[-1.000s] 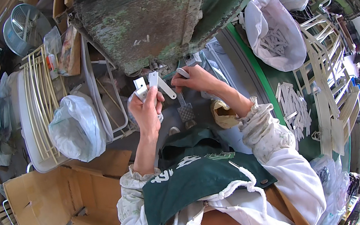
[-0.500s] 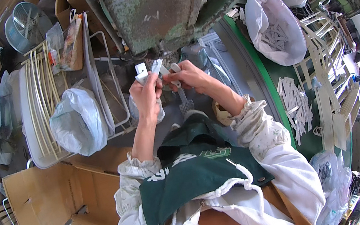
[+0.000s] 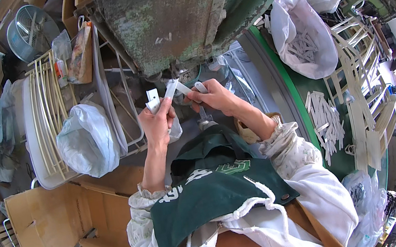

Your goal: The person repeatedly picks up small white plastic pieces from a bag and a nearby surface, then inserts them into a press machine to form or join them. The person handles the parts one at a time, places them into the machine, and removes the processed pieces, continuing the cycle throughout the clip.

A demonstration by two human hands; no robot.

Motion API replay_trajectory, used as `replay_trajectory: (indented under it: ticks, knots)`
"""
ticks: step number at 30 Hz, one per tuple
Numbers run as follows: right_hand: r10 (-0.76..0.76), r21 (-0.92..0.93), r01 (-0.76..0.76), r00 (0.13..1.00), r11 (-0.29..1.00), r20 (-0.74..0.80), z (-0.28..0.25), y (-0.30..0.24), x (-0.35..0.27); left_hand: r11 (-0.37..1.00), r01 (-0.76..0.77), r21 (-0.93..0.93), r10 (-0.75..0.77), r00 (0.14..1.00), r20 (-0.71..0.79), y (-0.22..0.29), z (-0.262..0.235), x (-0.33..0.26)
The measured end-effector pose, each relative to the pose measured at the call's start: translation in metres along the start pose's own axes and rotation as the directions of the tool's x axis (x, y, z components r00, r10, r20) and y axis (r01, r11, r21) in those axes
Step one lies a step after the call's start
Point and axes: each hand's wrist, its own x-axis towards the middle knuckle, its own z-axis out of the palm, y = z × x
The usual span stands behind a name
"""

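My left hand (image 3: 155,126) is closed round short white flat strips. One pale strip (image 3: 170,90) stands out past the thumb, and a wider white piece with a dark hole (image 3: 152,95) sticks up beside it. Closed too, my right hand (image 3: 218,98) pinches a white strip (image 3: 183,88) that slants toward the left one; their tips meet or overlap in the picture. Another rounded white strip end (image 3: 201,88) shows at the right fingers. How many pieces each hand holds is hidden. Both hands are just in front of a worn green machine (image 3: 165,24).
Right of me, a green-topped table (image 3: 301,82) bears a pile of white strips (image 3: 326,123) and a white sack (image 3: 290,19) of more strips. At left are a plastic-lined bag (image 3: 88,142), long pale rods (image 3: 46,122) and an open cardboard box (image 3: 50,224).
My hands have drawn slightly apart, and more of the strips between them shows. The machine sits lower in the picture, as the view has tilted a little.
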Motion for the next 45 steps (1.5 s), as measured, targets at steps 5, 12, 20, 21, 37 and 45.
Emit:
replay_trajectory:
  ticks: [5,12,20,21,37,45]
  knots:
    - [0.029,0.038,-0.03,1.0,0.999,0.011,-0.001,-0.004,0.0,1.0,-0.002,-0.014,0.002,1.0,0.008,-0.001,-0.002,0.002]
    - [-0.032,0.06,0.031,0.999,0.998,0.012,-0.004,-0.02,-0.001,0.998,-0.055,-0.009,0.055,0.996,0.074,0.018,0.001,0.002]
    - [0.083,0.271,0.159,0.706,0.949,-0.703,-0.088,-0.014,-0.057,0.981,0.146,-0.128,-0.119,0.974,0.192,-0.006,-0.056,-0.01]
    - [-0.031,0.198,0.282,0.64,0.939,-0.768,-0.13,-0.004,-0.059,0.967,0.181,-0.18,-0.139,0.965,0.224,-0.014,-0.056,-0.007]
    - [-0.213,0.232,0.246,0.964,0.941,-0.16,0.015,-0.024,0.004,0.936,0.284,-0.21,-0.199,0.914,0.354,-0.001,-0.02,-0.009]
    - [-0.103,0.279,0.118,0.992,0.953,-0.071,0.015,-0.002,0.015,0.973,0.17,-0.156,-0.132,0.965,0.227,-0.013,-0.016,-0.005]
